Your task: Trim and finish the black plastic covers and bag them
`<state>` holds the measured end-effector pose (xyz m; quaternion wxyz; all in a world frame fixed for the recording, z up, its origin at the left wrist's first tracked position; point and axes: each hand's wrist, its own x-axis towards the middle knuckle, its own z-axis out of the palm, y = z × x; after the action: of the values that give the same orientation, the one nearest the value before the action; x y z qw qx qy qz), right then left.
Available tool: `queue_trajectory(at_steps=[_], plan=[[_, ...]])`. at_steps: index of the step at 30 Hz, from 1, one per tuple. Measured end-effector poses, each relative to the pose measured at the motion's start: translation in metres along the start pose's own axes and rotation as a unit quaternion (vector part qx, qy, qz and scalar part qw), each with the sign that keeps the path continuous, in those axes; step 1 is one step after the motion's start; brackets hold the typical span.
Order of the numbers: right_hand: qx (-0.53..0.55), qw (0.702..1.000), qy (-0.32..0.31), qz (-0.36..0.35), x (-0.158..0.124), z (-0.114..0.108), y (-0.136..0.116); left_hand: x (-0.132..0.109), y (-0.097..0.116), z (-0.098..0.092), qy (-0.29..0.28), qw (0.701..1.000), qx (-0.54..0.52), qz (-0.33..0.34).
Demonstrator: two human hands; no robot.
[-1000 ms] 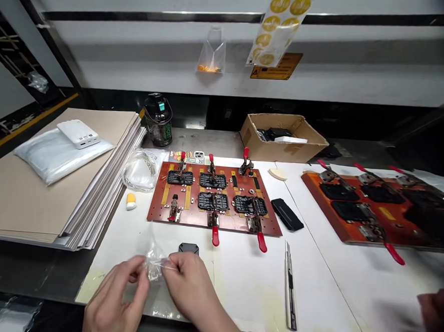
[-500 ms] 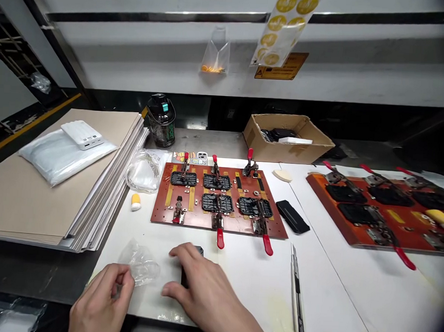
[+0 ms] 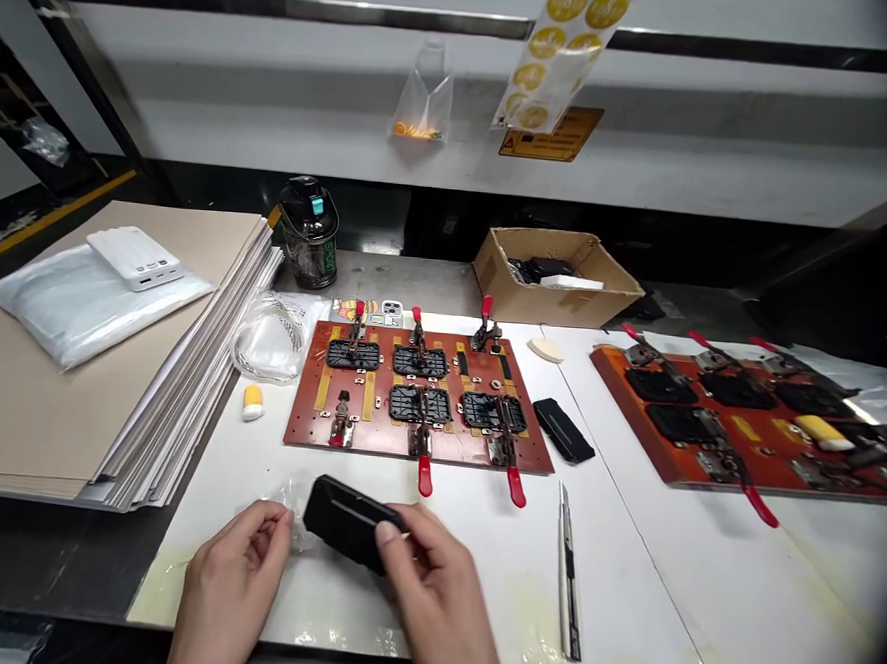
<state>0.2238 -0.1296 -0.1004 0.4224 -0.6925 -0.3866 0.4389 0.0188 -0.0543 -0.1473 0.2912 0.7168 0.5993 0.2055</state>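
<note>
Tilted above the white table surface, a flat black plastic part (image 3: 349, 522) with a long slot is gripped at its right end by my right hand (image 3: 435, 582), thumb on top. My left hand (image 3: 241, 560) is pinched closed beside the part's left end, on a crumpled clear plastic bag (image 3: 296, 498) that shows behind the fingertips. Beyond the hands lies a reddish-brown fixture board (image 3: 347, 436) with red-handled toggle clamps pressing on several black frames. A similar black part (image 3: 564, 430) lies by the board's right edge.
A utility knife (image 3: 568, 570) lies to the right. A second clamp fixture (image 3: 676, 466) sits farther right. Stacked cardboard sheets (image 3: 69, 429) fill the left, with a white power bank (image 3: 134, 256) on top. A dark jug (image 3: 308, 234) and an open carton (image 3: 557, 304) stand behind.
My right hand has taken hold of the black part and lifted it off the table, tilting it. My left hand has moved right, toward the part. The view has shifted slightly.
</note>
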Motion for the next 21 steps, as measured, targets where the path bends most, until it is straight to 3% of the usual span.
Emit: queue_trajectory(at_steps=[2,4,6,8,12,15,18,19,21], plan=[[-0.066,0.996,-0.062,-0.013,0.003,0.015,0.006,-0.002,0.005,0.0,-0.01,0.998,-0.027,0.056],[-0.093,0.988,-0.119,-0.012,0.007,0.024,0.011,-0.004,0.009,-0.003,-0.048,0.985,-0.029,0.166],[0.007,0.984,-0.177,0.019,0.011,0.024,0.012,-0.005,0.013,-0.009,-0.1,0.959,-0.014,0.263],[0.117,0.968,-0.218,0.049,0.015,0.018,0.012,-0.007,0.017,-0.017,-0.133,0.943,-0.015,0.306],[0.062,0.969,-0.241,0.006,0.018,0.008,0.007,-0.007,0.022,-0.025,-0.14,0.947,-0.101,0.272],[0.024,0.958,-0.285,-0.017,0.016,0.013,0.004,-0.005,0.02,-0.023,-0.098,0.955,-0.101,0.262],[0.052,0.98,-0.191,-0.011,0.015,0.02,0.009,-0.006,0.017,-0.018,-0.031,0.956,-0.045,0.287],[0.068,0.984,-0.163,-0.002,0.015,0.022,0.012,-0.007,0.017,-0.016,-0.033,0.957,-0.039,0.286],[0.07,0.979,-0.189,0.018,0.016,0.024,0.016,-0.012,0.019,-0.015,-0.072,0.955,-0.051,0.283]])
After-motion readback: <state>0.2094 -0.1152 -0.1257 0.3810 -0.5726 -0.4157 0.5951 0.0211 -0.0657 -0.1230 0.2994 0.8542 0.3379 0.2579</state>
